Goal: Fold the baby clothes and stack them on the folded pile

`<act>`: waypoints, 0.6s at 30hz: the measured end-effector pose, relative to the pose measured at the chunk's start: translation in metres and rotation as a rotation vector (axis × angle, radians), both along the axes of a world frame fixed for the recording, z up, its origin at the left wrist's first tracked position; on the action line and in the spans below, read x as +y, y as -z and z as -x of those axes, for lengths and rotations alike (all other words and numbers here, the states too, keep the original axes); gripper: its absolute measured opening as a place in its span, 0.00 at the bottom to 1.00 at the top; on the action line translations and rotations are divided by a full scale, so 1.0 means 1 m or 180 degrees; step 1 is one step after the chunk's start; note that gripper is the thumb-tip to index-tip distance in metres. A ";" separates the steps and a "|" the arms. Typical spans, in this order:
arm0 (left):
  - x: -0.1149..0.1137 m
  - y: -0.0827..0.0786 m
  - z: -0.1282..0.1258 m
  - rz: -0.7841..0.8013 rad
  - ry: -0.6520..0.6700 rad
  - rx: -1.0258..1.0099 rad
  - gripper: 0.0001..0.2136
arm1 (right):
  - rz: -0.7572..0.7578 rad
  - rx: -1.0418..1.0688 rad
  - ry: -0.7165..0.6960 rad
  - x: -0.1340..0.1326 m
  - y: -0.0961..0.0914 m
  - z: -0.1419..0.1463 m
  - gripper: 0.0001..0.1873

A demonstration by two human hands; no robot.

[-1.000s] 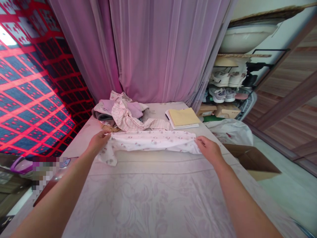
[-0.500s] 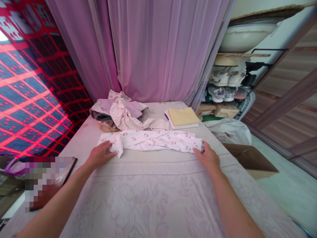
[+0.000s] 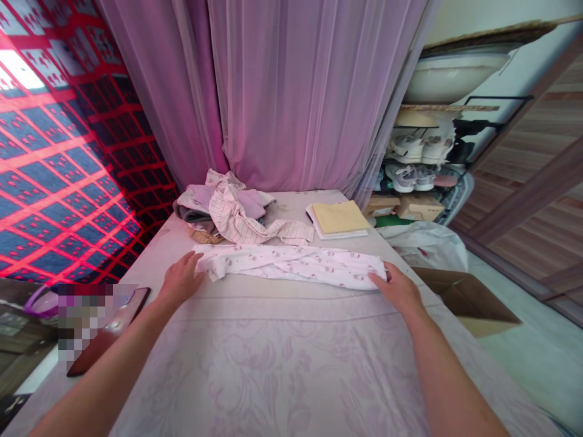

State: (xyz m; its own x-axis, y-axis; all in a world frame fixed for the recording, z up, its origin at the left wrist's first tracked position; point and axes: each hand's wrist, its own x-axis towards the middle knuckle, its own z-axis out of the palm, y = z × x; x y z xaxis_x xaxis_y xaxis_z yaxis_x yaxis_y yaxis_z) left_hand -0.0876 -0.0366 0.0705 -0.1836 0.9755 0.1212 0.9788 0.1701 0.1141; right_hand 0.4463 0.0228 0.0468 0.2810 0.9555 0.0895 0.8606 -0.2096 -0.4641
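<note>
A white garment with a small flower print [image 3: 291, 265] lies as a long folded strip across the pale flowered bedspread [image 3: 273, 364]. My left hand [image 3: 181, 280] rests flat at the strip's left end, fingers stretched out and touching the cloth. At the right end my right hand [image 3: 399, 289] lies on the spread, fingertips pressing the cloth's edge, fingers extended.
Behind the strip sits a heap of crumpled clothes [image 3: 228, 209] and a stack of folded yellow and white cloth [image 3: 337, 218]. A dark flat object [image 3: 112, 331] lies at the bed's left edge. Pink curtains [image 3: 296, 91] hang behind. An open cardboard box [image 3: 469, 300] and a shoe rack [image 3: 419, 164] stand at the right.
The garment was held up slightly between both hands, then laid flat on the bedspread. Both hands let go of their pinch and now rest open at its ends.
</note>
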 end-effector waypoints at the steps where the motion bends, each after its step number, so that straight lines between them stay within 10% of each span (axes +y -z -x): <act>1: -0.001 -0.005 -0.013 -0.0265 0.0082 0.0014 0.23 | -0.0039 0.0153 0.0042 0.000 0.002 0.001 0.29; 7: 0.001 -0.010 -0.134 -0.0140 0.1335 -0.0523 0.14 | -0.0539 0.0876 0.0441 -0.007 0.017 0.013 0.34; 18: 0.025 0.016 -0.220 -0.0104 0.0768 -0.0727 0.13 | -0.1340 0.1928 0.0547 -0.004 0.024 0.017 0.38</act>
State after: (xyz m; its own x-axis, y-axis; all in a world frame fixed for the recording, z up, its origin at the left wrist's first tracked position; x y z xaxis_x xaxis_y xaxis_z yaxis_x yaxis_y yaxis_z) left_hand 0.1325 -0.0112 0.0550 0.0261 0.9904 0.1356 0.9389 -0.0708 0.3369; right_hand 0.4295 0.0190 0.0226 0.5391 0.8131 0.2197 0.4008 -0.0182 -0.9160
